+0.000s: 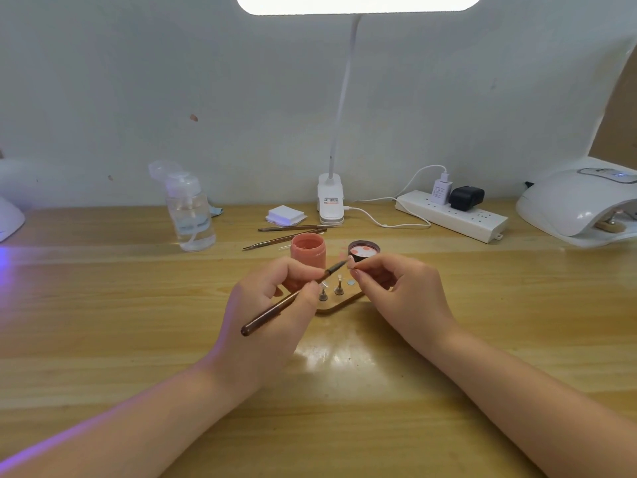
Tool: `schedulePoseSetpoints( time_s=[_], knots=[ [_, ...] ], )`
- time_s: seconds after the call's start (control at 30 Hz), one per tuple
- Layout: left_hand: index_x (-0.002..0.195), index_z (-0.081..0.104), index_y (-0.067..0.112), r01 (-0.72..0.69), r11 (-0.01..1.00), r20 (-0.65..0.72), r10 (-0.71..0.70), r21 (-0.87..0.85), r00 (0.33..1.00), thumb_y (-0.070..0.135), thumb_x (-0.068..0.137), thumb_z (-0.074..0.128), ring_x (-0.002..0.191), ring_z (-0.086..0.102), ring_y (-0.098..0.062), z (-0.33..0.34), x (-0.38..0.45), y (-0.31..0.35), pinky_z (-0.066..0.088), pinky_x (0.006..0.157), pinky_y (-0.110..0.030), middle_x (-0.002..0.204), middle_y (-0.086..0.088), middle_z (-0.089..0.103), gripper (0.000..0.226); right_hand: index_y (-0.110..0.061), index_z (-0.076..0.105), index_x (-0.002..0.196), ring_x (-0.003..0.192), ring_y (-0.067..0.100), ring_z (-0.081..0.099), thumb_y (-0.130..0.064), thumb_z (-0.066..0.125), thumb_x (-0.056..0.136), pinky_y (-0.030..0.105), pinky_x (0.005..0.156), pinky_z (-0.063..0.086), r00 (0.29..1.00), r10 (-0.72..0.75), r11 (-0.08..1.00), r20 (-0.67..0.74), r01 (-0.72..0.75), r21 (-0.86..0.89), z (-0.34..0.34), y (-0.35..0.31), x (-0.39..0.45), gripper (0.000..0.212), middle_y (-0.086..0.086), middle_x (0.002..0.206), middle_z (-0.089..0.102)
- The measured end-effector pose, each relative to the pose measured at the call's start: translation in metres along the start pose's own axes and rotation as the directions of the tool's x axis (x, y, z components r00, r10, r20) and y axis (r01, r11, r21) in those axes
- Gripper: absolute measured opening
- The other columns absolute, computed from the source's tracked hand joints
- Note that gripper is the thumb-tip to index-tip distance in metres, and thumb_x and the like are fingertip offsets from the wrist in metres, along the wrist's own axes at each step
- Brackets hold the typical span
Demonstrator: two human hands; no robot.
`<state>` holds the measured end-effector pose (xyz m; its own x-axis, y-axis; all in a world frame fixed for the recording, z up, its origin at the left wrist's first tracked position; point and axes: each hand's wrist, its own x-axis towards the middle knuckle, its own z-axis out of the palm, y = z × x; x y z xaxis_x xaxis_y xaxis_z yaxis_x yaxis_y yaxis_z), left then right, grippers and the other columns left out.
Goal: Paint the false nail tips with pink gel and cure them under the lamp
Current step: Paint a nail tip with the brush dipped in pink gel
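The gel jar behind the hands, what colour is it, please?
Salmon pink gel jar, head view.

Glossy wood table [138, 305] – lamp [572, 205] likely plastic

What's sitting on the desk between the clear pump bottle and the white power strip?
In the head view, between the pump bottle and the power strip: a stack of white pads, the desk lamp's clip base, and spare brushes.

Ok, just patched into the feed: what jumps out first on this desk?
Dead centre, the left hand grips a brown brush whose bristles meet a pink nail tip pinched by the right hand, above a small wooden stand. Just behind sit the pink gel jar and its upturned lid. A white curing lamp waits far right.
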<state>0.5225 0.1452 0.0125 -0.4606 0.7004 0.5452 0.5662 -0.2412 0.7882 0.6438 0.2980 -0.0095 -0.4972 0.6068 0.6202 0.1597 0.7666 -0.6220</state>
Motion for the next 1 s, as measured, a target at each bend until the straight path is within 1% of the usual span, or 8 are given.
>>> schedulePoseSetpoints(
  time_s=[0.07,0.23,0.4,0.5,0.63,0.73,0.9,1.0],
  knots=[
    [0.088,0.070,0.029,0.010,1.000,0.029,-0.011,0.027,1.000,0.024,0.080,0.061,0.078,0.059,-0.003,0.0013,0.0008,-0.0006,0.042,0.068,-0.008,0.082,0.009,0.068,0.013,-0.017,0.076,0.086,0.068,0.008,0.062,-0.014,0.074,0.082,0.011,0.059,0.044,1.000,-0.013,1.000,-0.004,0.013,-0.015,0.0005,0.0000,0.0000,0.005,-0.006,0.071,0.070],
    [0.075,0.067,0.027,0.012,0.998,0.022,-0.014,0.058,1.000,0.021,0.074,0.059,0.079,0.055,-0.001,-0.0017,0.0001,-0.0014,0.037,0.069,-0.006,0.077,0.007,0.066,0.010,-0.015,0.075,0.084,0.064,0.011,0.062,-0.013,0.075,0.081,0.023,0.060,0.048,0.998,-0.060,0.995,-0.012,0.059,-0.077,0.0016,-0.0002,-0.0011,0.003,-0.005,0.071,0.070],
    [0.089,0.069,0.030,0.023,0.998,0.032,-0.025,0.063,0.999,0.028,0.080,0.060,0.082,0.059,-0.003,-0.0009,0.0007,-0.0011,0.042,0.071,-0.011,0.086,0.007,0.068,0.013,-0.013,0.076,0.086,0.062,0.010,0.062,-0.012,0.075,0.081,0.024,0.060,0.048,0.997,-0.071,0.994,-0.025,0.069,-0.082,0.0018,-0.0012,-0.0007,0.005,-0.004,0.071,0.070],
    [0.082,0.069,0.029,0.017,0.997,0.061,-0.022,0.074,0.998,0.025,0.077,0.060,0.078,0.057,-0.001,-0.0008,0.0003,-0.0020,0.039,0.069,-0.010,0.081,0.004,0.067,0.011,-0.012,0.076,0.085,0.062,0.012,0.062,-0.011,0.075,0.081,0.028,0.060,0.050,0.997,-0.075,0.994,-0.019,0.074,-0.081,0.0016,-0.0021,-0.0007,0.004,-0.003,0.070,0.070],
    [0.083,0.068,0.026,0.032,0.999,-0.016,-0.032,-0.032,0.999,0.023,0.081,0.059,0.077,0.062,-0.002,-0.0008,0.0005,-0.0012,0.043,0.068,-0.008,0.079,0.006,0.070,0.009,-0.013,0.075,0.085,0.064,0.009,0.062,-0.010,0.074,0.081,0.024,0.063,0.051,0.999,-0.021,1.000,-0.025,0.020,-0.019,0.0008,-0.0025,-0.0011,0.005,-0.004,0.069,0.070],
    [0.094,0.068,0.019,0.089,0.986,-0.007,-0.091,-0.139,0.996,0.016,0.093,0.063,0.084,0.069,-0.008,0.0023,0.0016,-0.0020,0.052,0.074,-0.017,0.086,0.005,0.075,0.006,-0.014,0.075,0.085,0.067,0.007,0.062,-0.010,0.074,0.082,0.022,0.063,0.050,1.000,0.001,1.000,-0.016,-0.001,0.020,0.0001,-0.0039,-0.0012,0.006,-0.004,0.069,0.070],
    [0.083,0.069,0.014,0.093,0.976,-0.008,-0.097,-0.199,0.995,0.017,0.085,0.057,0.071,0.065,-0.003,0.0016,0.0023,-0.0024,0.047,0.070,-0.010,0.069,0.003,0.071,0.012,-0.013,0.075,0.090,0.066,0.008,0.063,-0.012,0.072,0.083,0.027,0.065,0.052,0.999,0.034,0.998,0.018,-0.035,0.046,-0.0016,-0.0044,-0.0011,0.007,-0.003,0.071,0.070],
    [0.086,0.068,0.013,0.099,0.971,-0.051,-0.113,-0.216,0.992,0.016,0.090,0.060,0.077,0.068,-0.007,0.0011,0.0032,-0.0045,0.050,0.075,-0.015,0.074,0.002,0.073,0.010,-0.014,0.075,0.091,0.067,0.007,0.065,-0.012,0.072,0.084,0.027,0.067,0.054,0.998,0.056,0.996,0.021,-0.057,0.076,-0.0020,-0.0046,-0.0008,0.008,-0.003,0.072,0.071]
  ],
)
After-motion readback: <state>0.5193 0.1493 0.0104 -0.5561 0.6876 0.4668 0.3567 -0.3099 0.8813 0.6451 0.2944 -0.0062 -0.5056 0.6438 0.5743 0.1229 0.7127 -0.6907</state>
